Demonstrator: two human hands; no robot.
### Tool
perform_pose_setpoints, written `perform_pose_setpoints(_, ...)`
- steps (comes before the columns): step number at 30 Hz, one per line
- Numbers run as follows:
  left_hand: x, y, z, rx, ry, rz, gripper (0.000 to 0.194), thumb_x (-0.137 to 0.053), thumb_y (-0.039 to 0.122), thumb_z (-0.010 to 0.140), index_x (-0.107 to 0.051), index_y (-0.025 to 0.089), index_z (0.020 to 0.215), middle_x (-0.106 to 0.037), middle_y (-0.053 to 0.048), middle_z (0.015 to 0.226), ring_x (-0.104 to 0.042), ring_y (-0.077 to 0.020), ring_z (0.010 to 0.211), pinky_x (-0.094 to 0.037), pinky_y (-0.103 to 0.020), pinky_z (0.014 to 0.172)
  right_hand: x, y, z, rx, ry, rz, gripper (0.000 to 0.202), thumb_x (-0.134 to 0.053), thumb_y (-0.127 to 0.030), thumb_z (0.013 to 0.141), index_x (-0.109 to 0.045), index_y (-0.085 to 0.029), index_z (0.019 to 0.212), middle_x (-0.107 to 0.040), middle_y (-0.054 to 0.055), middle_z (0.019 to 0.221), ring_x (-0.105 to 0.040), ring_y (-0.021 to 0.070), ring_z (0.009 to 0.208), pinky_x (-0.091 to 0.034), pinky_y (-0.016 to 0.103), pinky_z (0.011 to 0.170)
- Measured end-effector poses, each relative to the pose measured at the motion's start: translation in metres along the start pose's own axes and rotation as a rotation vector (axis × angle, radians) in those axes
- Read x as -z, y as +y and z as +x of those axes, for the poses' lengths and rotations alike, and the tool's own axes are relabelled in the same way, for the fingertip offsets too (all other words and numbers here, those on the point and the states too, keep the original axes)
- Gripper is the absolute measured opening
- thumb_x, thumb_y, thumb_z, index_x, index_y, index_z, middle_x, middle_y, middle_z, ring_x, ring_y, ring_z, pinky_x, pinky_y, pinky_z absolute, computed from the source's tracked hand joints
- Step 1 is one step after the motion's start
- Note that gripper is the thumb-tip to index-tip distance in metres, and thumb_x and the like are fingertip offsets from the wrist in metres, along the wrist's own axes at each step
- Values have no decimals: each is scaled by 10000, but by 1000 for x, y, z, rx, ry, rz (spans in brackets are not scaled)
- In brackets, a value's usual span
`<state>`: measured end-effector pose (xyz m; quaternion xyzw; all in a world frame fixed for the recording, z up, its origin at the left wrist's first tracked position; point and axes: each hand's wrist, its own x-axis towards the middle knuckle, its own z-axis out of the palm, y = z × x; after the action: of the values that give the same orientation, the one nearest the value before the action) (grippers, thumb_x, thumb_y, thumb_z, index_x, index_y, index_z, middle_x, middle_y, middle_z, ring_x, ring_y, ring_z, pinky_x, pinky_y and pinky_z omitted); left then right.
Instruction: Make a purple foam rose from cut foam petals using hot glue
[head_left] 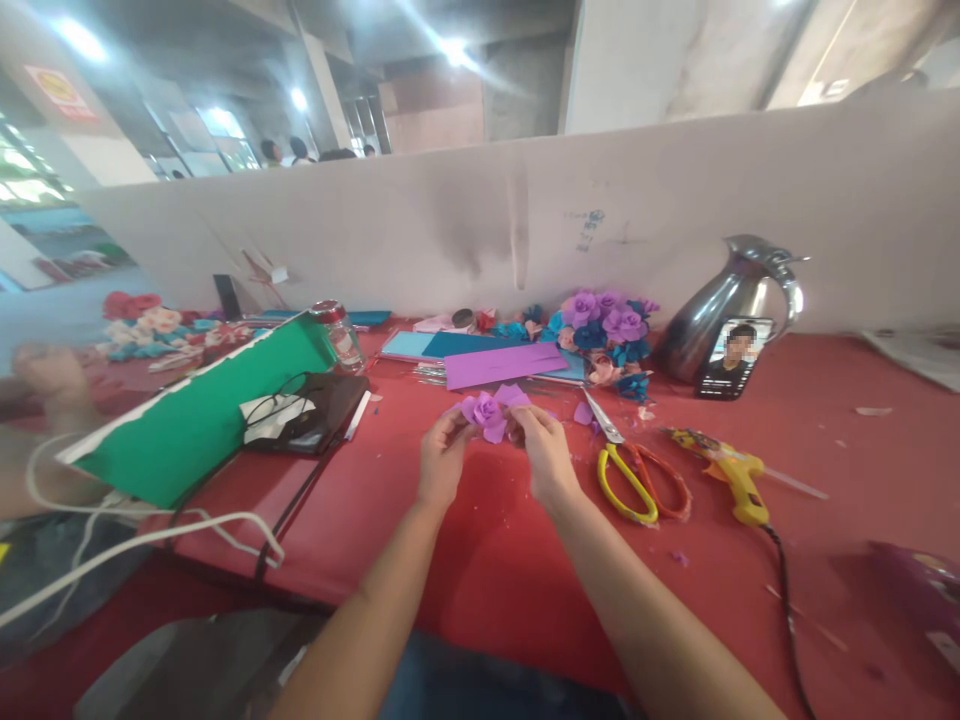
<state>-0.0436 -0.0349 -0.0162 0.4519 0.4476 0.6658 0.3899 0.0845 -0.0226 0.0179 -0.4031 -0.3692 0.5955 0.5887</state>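
Note:
Between my two hands, above the red table, is a purple paper flower (486,412) with layered petals. The fingers of my left hand (444,450) pinch its left edge. My right hand (546,450) is closed on a purple paper petal (514,396) at the flower's right side; its fingertips are partly hidden. Just beyond lie purple paper sheets (502,366) on top of blue ones. Scissors (626,470) with one yellow and one red handle rest to the right of my right hand. Farther right is a yellow glue gun (731,475) with a glue stick in its back.
Finished paper flowers (607,325) are heaped at the back. A steel jug (712,310) stands behind a propped phone (733,360). At left are a green board (202,420), a glass jar (341,340) and a white cable (150,535). Another person's hand (52,375) shows beyond the board.

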Motion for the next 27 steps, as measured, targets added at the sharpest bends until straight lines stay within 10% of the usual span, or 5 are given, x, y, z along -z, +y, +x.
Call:
perform_pose_setpoints(5, 4, -6, 3, -3, 67, 44, 253, -718, 313, 692, -706, 150, 885, -702, -42, 817, -626, -169, 790, -477, -296, 790, 32, -33, -6, 157, -94, -397, 238, -570, -386, 707, -657, -165, 727, -628, 16, 637, -551, 158, 632, -412, 276, 624)
perform_pose_setpoints(15, 8, -6, 6, -35, 114, 165, 291, -700, 396, 698, -674, 143, 840, -686, -34, 762, -622, -168, 732, -474, -282, 735, 212, -63, -35, 263, 453, -1631, 256, -477, -265, 797, -705, -202, 896, -707, 98, 898, -633, 247, 829, -441, 336, 754)
perform_pose_setpoints(27, 11, -18, 14, -3, 159, 120, 286, -743, 348, 642, -661, 145, 827, -670, -17, 737, -613, -143, 701, -469, -273, 732, 246, -65, -21, -208, 471, -1817, 348, -474, -303, 810, -667, -68, 981, -685, 219, 959, -659, 294, 899, -475, 341, 727)
